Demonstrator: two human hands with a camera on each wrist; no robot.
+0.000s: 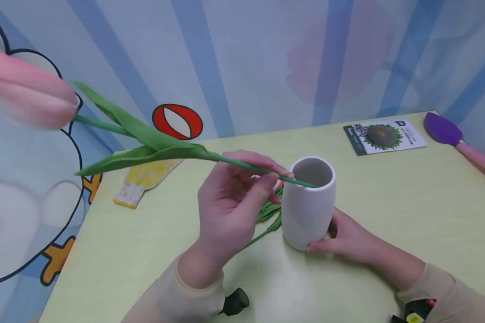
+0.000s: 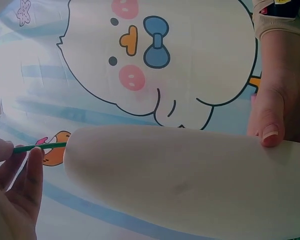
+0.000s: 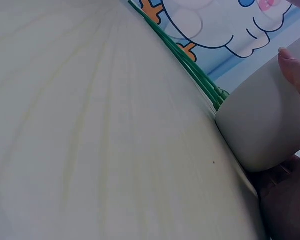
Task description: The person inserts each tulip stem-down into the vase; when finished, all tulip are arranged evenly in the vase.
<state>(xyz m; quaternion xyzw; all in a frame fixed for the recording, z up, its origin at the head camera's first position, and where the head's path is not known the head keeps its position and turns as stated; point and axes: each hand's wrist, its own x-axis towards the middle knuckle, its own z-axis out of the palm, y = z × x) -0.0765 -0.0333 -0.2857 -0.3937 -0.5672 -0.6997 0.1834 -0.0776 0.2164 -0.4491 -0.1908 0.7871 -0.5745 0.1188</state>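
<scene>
With my left hand (image 1: 230,206) I pinch the green stem (image 1: 242,164) of an artificial-looking pink tulip (image 1: 174,148); the thumb and the fingers are closed together on it, close to its lower end. My grip is just to the left of the white vase (image 1: 307,215), at about the height of its mouth, and a short piece of the stem goes beyond my fingertips across the vase's rim. The leaves and the bloom (image 1: 32,94) stretch from my hand away from the vase, to the left. My right hand (image 1: 345,240) grips the vase low on its right side, with the thumb in front, near the base.

The bloom is cut off by the edge of the head view, so I see it only partly. In the left wrist view the stem's tip disappears at the vase's rim, and I cannot tell how deep it is inside. The fingers of my right hand are mostly hidden behind the vase in the head view. More green stems (image 3: 185,62) lie beside the vase's base; in the head view my left hand and the vase cover part of them. Left of the vase, behind the tulip leaves, a yellow-and-white flat object (image 1: 151,181) is partly covered, and I cannot make out what it is.
</scene>
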